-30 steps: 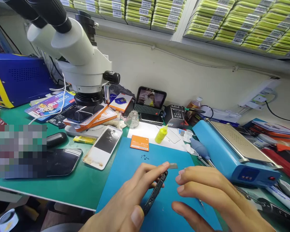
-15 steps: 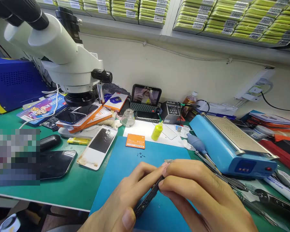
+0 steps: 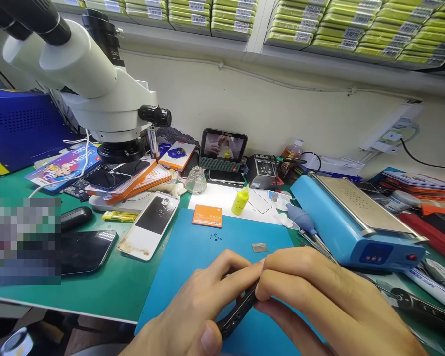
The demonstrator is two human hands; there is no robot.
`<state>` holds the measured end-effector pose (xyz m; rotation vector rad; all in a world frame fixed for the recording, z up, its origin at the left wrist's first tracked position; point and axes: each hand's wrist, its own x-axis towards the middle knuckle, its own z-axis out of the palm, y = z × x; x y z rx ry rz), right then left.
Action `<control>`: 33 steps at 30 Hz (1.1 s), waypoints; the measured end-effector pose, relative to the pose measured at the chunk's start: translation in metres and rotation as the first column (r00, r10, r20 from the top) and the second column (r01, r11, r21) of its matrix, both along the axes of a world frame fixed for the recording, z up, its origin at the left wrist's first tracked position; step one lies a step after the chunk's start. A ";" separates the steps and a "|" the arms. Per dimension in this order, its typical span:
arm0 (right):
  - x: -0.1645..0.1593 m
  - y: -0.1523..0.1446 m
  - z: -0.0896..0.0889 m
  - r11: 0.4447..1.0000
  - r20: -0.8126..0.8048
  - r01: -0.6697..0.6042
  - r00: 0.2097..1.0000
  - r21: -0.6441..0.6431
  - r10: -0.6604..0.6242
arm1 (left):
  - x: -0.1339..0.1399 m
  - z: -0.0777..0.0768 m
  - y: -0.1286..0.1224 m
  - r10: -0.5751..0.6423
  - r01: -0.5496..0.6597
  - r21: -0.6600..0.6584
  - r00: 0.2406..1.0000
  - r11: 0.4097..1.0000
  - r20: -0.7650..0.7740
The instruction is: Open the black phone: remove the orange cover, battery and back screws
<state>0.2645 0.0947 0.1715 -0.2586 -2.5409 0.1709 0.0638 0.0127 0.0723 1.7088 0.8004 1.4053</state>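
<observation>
Both hands — left hand (image 3: 193, 316), right hand (image 3: 319, 296) — pinch black phone frame (image 3: 239, 311); labels unreadable.

Left hand (image 3: 193, 316), entering from the bottom edge at lower centre, palm turned inward, thumb lying low along the near side with its nail toward the camera, fingers (image 3: 222, 264) bent forward and closed in a pinch. Right hand (image 3: 319, 301), entering from the lower right, back of the hand upward, wrist angled toward the centre, fingers (image 3: 278, 287) curled leftward, fingertips meeting those of the left hand. Both hands bare, close together, touching at the fingertips, held low over the work surface. Forearms cut off by the frame edge
</observation>
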 end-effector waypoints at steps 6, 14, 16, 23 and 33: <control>0.005 0.010 0.013 0.997 0.115 -0.081 0.990 -0.016 0.082 | 0.005 0.003 -0.001 0.065 -0.066 -0.079 0.998 0.995 -0.009; -0.003 0.012 0.014 0.991 0.080 -0.062 0.994 -0.121 0.072 | 0.002 0.000 -0.005 0.067 -0.035 -0.157 0.978 0.987 0.199; -0.006 0.011 0.002 0.986 -0.019 0.027 0.999 -0.167 -0.031 | 0.000 -0.004 -0.003 0.089 0.000 -0.215 0.910 0.977 0.404; -0.020 -0.007 -0.048 0.919 -0.267 0.241 0.906 -0.312 -0.328 | -0.005 -0.007 -0.006 0.164 0.248 -0.365 0.579 0.897 0.799; -0.037 -0.029 -0.061 0.911 -0.466 0.085 0.838 -0.404 -0.285 | -0.008 -0.025 -0.007 0.092 -0.083 -0.042 0.936 0.996 0.339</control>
